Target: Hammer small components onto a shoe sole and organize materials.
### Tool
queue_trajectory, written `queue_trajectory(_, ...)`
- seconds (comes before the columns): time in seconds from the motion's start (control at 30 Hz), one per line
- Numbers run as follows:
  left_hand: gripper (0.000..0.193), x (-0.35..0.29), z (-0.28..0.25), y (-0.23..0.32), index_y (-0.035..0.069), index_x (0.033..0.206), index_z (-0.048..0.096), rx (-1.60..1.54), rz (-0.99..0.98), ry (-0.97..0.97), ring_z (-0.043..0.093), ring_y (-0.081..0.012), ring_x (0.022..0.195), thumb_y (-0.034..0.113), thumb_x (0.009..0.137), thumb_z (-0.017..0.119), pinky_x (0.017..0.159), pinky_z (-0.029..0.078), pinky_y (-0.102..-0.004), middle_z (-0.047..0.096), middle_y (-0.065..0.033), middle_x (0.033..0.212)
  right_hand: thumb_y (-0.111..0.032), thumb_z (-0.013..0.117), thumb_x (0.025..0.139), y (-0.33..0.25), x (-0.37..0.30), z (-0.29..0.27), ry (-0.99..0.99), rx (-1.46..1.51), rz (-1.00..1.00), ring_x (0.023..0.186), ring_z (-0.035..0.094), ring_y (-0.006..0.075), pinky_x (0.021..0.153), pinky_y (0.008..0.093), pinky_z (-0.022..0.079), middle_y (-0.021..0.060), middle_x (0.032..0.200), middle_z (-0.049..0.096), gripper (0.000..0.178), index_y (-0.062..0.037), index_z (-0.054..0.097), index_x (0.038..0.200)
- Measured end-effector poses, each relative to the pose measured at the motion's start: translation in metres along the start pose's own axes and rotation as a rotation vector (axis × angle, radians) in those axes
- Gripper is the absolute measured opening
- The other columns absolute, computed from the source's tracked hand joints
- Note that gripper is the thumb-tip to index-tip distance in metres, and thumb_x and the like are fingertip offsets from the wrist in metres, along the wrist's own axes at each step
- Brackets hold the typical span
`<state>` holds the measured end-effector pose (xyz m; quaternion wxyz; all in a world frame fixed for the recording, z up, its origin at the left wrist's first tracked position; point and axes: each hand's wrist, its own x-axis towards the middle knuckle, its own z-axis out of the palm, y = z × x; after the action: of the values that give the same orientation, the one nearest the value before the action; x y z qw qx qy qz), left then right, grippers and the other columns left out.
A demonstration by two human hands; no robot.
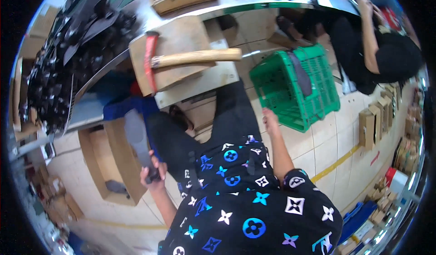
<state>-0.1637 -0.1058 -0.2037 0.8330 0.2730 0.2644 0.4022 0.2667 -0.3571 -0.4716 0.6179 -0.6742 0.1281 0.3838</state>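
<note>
Far left, a heap of black cut pieces (68,59) covers the bench, dark and hard to sort out. Below it an open cardboard box (113,164) sits on the floor.

Left hand (152,171) is closed around the lower end of a flat grey sole-shaped piece (136,139). The piece is long and narrow; its long axis runs up and slightly left from the fist, toward the bench, with the free end hanging over the box. Fingers are wrapped tight, no gap showing.

Centre, up top: a wooden block (181,73) with a hammer (195,58) lying across it, red head at the left, wooden handle pointing right. It's well apart from both hands, nearer the left.

Right hand (270,118) is out at the end of a straight arm, low beside the knee, reaching toward the green plastic crate (295,89). It is just short of the crate's near corner; I cannot tell if it touches. Fingers look loosely curled and hold nothing, but the hand is small and blurred. A dark strip (300,75) lies in the crate, long axis running up-down and away from that hand. The right hand is clearly the nearer one to the crate.

Far right, another person in black (386,55) sits by stacked small boxes (377,118).
</note>
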Motion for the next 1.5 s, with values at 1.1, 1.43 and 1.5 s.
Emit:
queue_trajectory(1.1,0.042,0.159,0.056,0.275,-0.001,0.131,0.056,0.470,-0.374,-0.301,0.058,-0.0223,0.120,0.013,0.092,0.063,0.106,0.041,-0.0374,0.064,-0.0133,0.125,-0.027,0.049,0.102,-0.321,-0.166,0.259,0.659,-0.397,-0.828,0.069,0.057,0.0143,0.066,0.0277,0.049,0.0060,0.083,0.065,0.032,-0.0003,0.066,0.106)
queue_trajectory(1.43,0.034,0.214,0.105,0.283,0.000,0.125,0.059,0.743,-0.478,-0.763,0.060,-0.0149,0.100,0.022,0.099,0.060,0.088,0.048,-0.0305,0.065,-0.0071,0.110,-0.029,0.056,0.101,-0.338,-0.354,0.502,-1.002,-0.564,-0.508,0.114,0.058,0.0198,0.098,0.0351,0.046,0.0131,0.130,0.059,0.044,0.0044,0.053,0.129)
queue_trajectory(1.5,0.030,0.219,0.134,0.286,-0.002,0.110,0.063,1.029,-0.263,-0.807,0.057,-0.0134,0.085,0.027,0.100,0.059,0.076,0.049,-0.0311,0.064,-0.0069,0.094,-0.026,0.055,0.101,-0.333,-0.364,0.508,-1.083,-0.338,-0.515,0.110,0.060,0.0179,0.092,0.0318,0.049,0.0140,0.126,0.061,0.042,0.0040,0.052,0.130)
